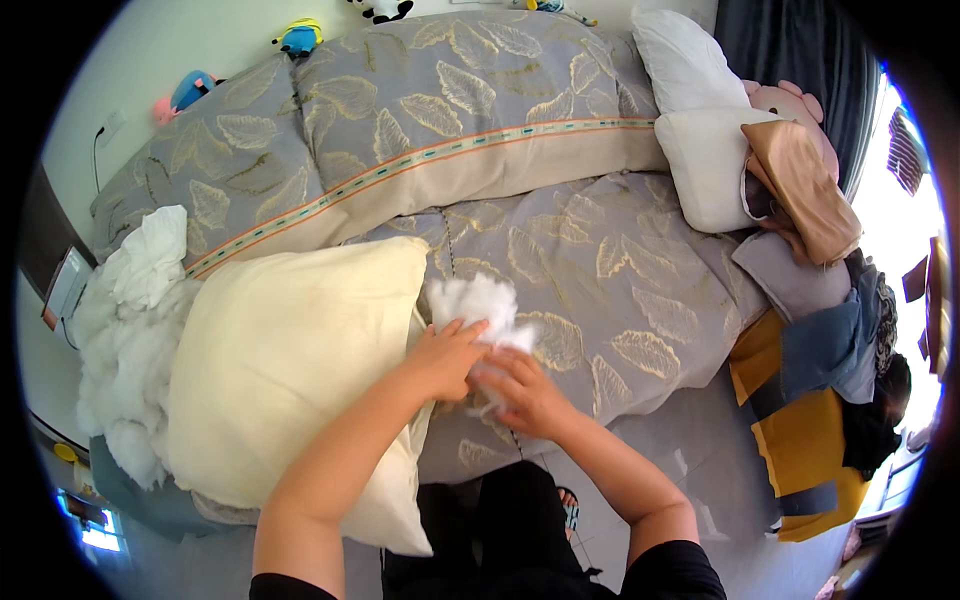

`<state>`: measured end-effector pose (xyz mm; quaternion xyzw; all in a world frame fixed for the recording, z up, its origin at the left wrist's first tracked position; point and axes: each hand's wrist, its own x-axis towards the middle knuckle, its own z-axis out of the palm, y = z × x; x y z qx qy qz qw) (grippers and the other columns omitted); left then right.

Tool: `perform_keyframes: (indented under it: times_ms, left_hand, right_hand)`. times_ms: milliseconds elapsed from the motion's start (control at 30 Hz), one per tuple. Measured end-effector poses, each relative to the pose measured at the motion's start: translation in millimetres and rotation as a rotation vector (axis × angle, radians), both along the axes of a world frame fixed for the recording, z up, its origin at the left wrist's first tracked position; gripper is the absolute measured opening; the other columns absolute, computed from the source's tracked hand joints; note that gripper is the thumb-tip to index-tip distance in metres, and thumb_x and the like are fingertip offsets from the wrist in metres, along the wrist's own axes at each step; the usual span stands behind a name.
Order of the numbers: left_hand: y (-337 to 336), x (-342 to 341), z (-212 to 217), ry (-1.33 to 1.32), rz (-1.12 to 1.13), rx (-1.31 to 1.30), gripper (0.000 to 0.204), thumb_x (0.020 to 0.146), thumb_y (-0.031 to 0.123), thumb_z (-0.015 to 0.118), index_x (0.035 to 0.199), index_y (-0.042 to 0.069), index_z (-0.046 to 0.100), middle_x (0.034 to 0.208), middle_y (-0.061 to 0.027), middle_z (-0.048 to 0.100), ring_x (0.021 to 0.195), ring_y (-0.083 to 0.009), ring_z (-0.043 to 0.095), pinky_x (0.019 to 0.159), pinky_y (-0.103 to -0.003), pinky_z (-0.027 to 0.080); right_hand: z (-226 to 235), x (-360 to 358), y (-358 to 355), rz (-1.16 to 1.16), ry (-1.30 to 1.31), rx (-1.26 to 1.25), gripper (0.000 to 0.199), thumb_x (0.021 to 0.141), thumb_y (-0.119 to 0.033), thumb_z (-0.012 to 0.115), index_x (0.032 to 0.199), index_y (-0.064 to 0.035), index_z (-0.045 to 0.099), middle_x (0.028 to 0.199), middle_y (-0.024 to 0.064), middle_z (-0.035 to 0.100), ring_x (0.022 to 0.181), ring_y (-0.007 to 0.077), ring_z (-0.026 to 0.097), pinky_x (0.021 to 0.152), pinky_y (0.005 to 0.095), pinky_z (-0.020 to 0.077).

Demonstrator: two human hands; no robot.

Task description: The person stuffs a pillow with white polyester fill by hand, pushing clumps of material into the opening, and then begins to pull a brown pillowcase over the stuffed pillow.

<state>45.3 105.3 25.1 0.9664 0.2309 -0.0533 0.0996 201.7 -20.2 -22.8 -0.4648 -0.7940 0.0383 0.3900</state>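
A tuft of white fluffy stuffing (472,303) is between my hands, over the patterned sofa seat. My left hand (448,360) grips its near side, fingers bent over the fibres. Close beside it, my right hand (528,393) is slightly blurred by motion; its fingers are curled on the stuffing, and loose wisps hang under them. A large, plump cream pillow (300,350) lies to the left, its open-looking right edge next to my left wrist. Beyond the pillow, at the far left, is a big heap of white stuffing (130,365).
The grey leaf-patterned sofa (540,250) has a backrest with a striped band. At the right are white cushions (700,165), a brown satin cloth (800,185), a grey cushion (795,275) and piled clothes (835,340). Plush toys (300,38) line the back. Tiled floor (640,480) lies in front.
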Motion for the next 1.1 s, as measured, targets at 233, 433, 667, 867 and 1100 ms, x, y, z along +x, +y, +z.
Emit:
perform_keyframes:
  times_ms: [233,433,667,867,1100]
  left_hand:
    - [-26,-4,-24,0.249,0.092,0.068,0.064,0.078,0.027,0.065,0.137,0.024,0.041,0.150,-0.0081,0.022,0.136,-0.0364,0.022,0.102,-0.055,0.031]
    - [-41,-18,-4,0.095,0.084,0.074,0.062,0.081,0.025,0.061,0.138,0.018,0.039,0.148,-0.0084,0.029,0.122,-0.0351,0.045,0.096,-0.049,0.040]
    - [-100,-52,12,-1.210,0.448,-1.000,0.058,0.090,0.031,0.059,0.138,0.008,0.035,0.127,-0.0109,0.049,0.108,-0.0166,0.051,0.084,-0.031,0.047]
    - [-109,-75,0,-1.470,0.660,-1.304,0.028,0.092,0.025,0.056,0.110,0.003,0.054,0.098,-0.0047,0.060,0.085,-0.0122,0.057,0.073,-0.026,0.048]
    - [-108,-71,-21,-1.462,0.611,-1.274,0.016,0.091,0.016,0.056,0.097,0.001,0.060,0.086,-0.0035,0.061,0.073,-0.0098,0.057,0.064,-0.024,0.047]
  right_hand:
    - [-46,-10,-22,-0.446,0.494,-0.078,0.043,0.067,0.001,0.062,0.108,-0.0092,0.062,0.102,0.0144,0.062,0.097,0.0252,0.059,0.084,0.0344,0.0463]
    - [29,-28,-35,-0.385,1.238,-0.025,0.032,0.072,0.005,0.062,0.103,-0.0007,0.063,0.089,-0.0001,0.064,0.083,0.0077,0.057,0.074,0.0227,0.0443]
    - [5,-102,-40,-0.411,0.666,0.025,0.055,0.070,-0.002,0.066,0.123,-0.0050,0.053,0.121,0.0170,0.052,0.113,0.0269,0.050,0.094,0.0348,0.0401]
    - [11,-124,-60,-0.278,0.615,0.148,0.054,0.079,-0.020,0.068,0.129,-0.0092,0.050,0.131,0.0160,0.038,0.106,0.0246,0.048,0.087,0.0366,0.0430]
    - [21,-120,-39,-0.054,1.301,-0.354,0.039,0.080,-0.008,0.068,0.118,-0.0031,0.057,0.103,0.0057,0.059,0.078,0.0076,0.053,0.065,0.0220,0.0445]
